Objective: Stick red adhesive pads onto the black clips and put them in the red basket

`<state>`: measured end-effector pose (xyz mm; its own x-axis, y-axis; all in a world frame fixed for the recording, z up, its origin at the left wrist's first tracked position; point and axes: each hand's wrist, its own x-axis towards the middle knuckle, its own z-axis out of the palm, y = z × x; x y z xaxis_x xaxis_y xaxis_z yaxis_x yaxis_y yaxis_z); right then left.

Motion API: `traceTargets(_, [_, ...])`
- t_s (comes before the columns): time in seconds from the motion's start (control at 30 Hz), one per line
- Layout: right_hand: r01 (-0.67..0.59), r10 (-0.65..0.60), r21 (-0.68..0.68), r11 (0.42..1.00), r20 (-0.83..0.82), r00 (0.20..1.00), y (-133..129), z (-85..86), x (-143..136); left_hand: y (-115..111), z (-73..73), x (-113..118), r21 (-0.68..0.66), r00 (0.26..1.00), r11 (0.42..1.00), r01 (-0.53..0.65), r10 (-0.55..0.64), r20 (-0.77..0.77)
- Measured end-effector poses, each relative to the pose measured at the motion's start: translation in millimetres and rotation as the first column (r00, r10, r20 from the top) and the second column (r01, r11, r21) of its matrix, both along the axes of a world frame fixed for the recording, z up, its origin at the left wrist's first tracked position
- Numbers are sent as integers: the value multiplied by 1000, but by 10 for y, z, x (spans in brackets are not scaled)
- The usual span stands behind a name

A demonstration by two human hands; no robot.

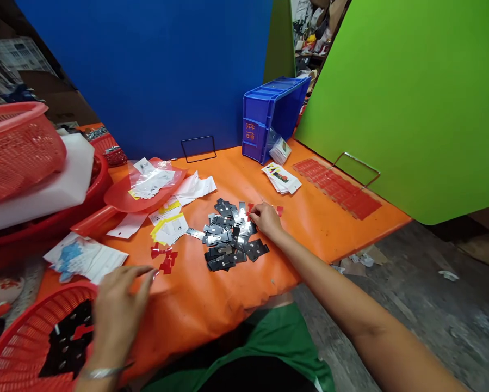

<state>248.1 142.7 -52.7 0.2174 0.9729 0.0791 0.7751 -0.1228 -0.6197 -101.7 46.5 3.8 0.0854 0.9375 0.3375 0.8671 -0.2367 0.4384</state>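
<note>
A pile of black and silver flat metal pieces [223,237] lies on the orange table. My right hand [266,219] is at the pile's right edge, fingertips pinched together beside small red pieces [279,210]; what they hold is hidden. My left hand [124,307], a little blurred, hovers near the front edge by the red basket [22,332]. Its thumb and index finger come together on something small and shiny that I cannot make out. Just beyond it lie loose red pieces [165,258]. Inside the basket are black metal pieces [67,345] with a red one on top.
A red scoop [119,193] with bagged cards sits at left, near printed cards [171,228] and a bag with blue contents [85,258]. A blue crate [256,122] stands on its side at the back. More cards [282,178] and red sheets [338,188] lie to the right.
</note>
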Motion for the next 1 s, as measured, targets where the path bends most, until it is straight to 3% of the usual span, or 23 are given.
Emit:
traceTargets(0.2, [0,5,-135,991,38,999,151,38,32,491,-209,1223,-96,922,926,366,-375,-96])
traceTargets(0.3, [18,-10,-123,992,66,998,148,35,26,720,-250,1678,-104,881,903,417,-429,-197])
traceTargets(0.4, [28,-22,-65,998,92,996,76,16,-7,913,-324,1950,-89,864,912,399,-407,-296])
traceTargets(0.6, [6,-9,36,999,101,995,-23,-35,-56,1101,-532,2068,-145,819,920,364,-391,-419])
traceTargets(0.8, [48,-53,93,995,49,997,4,-149,-30,1124,-594,2029,-199,810,929,312,-369,-455])
traceTargets(0.9, [25,-2,184,983,-125,992,-10,-229,25,1132,-614,2022,-208,816,925,317,-378,-438])
traceTargets(1.0, [52,60,244,968,-433,900,-35,-243,93,1126,-635,2032,-204,830,925,320,-378,-411])
